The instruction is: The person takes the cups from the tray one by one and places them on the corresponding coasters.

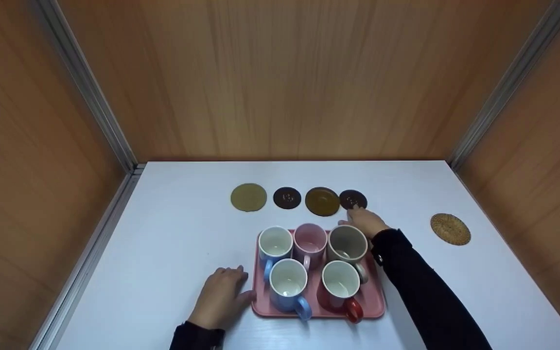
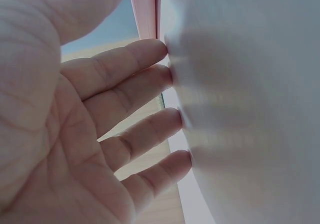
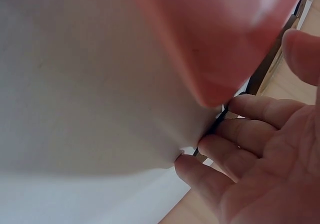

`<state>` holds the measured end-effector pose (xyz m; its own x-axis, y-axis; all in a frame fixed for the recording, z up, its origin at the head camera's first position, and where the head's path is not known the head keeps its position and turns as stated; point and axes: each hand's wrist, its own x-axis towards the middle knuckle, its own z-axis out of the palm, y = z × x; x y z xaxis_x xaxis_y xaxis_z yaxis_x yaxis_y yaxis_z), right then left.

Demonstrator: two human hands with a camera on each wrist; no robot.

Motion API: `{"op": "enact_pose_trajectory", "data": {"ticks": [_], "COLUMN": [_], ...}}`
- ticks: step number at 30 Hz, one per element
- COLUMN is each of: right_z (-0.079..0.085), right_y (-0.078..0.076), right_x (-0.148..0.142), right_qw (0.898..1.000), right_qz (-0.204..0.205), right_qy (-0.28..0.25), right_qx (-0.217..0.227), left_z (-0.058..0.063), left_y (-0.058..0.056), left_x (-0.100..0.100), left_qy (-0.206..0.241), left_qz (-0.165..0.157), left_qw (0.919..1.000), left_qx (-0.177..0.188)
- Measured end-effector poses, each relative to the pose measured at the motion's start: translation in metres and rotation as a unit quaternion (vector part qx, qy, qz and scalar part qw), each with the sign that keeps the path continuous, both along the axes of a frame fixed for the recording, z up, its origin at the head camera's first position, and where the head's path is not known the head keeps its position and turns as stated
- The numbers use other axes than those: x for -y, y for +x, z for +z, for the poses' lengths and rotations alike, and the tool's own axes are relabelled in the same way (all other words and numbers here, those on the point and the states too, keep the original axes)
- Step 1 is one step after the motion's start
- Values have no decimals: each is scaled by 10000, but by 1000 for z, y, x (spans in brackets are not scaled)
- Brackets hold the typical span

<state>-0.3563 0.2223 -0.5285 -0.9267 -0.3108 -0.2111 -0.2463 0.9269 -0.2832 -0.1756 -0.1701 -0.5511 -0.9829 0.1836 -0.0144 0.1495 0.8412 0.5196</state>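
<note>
With its fingertips, my right hand (image 1: 366, 222) touches the near edge of a dark brown round coaster (image 1: 353, 198), at the right end of a row; the right wrist view shows its fingers (image 3: 210, 181) fairly straight against the table. My left hand (image 1: 221, 296) rests on the table, fingers (image 2: 145, 134) spread and thumb by the left edge of a pink tray (image 1: 375, 304). On the tray stand two light blue mugs, one at the back (image 1: 271, 248) and one in front (image 1: 287, 291), a pink mug (image 1: 310, 243), a greyish mug (image 1: 345, 245) and a red mug (image 1: 341, 291).
Left of the touched coaster lie an olive-brown disc (image 1: 323, 201), another dark coaster (image 1: 287, 198) and a plain olive disc (image 1: 249, 197). A woven coaster (image 1: 450, 229) lies far right on the white table (image 1: 173, 233). Wood panels (image 1: 280, 82) enclose the back and sides.
</note>
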Motion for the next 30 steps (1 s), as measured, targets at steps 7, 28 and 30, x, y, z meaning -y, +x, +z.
{"op": "enact_pose_trajectory", "data": {"ticks": [7, 28, 30], "right_z": [0, -3, -1], "right_y": [0, -4, -3], "right_x": [2, 10, 12], "right_qw": [9998, 9981, 9984], "right_qz": [67, 199, 199], "right_qy": [183, 427, 384], "right_qx": [-100, -397, -371], "left_z": [-2, -2, -2], "left_y": [-1, -3, -2], "left_x": [1, -1, -1], "left_qy": [-11, -15, -1], "left_qz": [-1, 91, 90], "left_qw": [10000, 9997, 9997], "left_qx": [5, 214, 222]}}
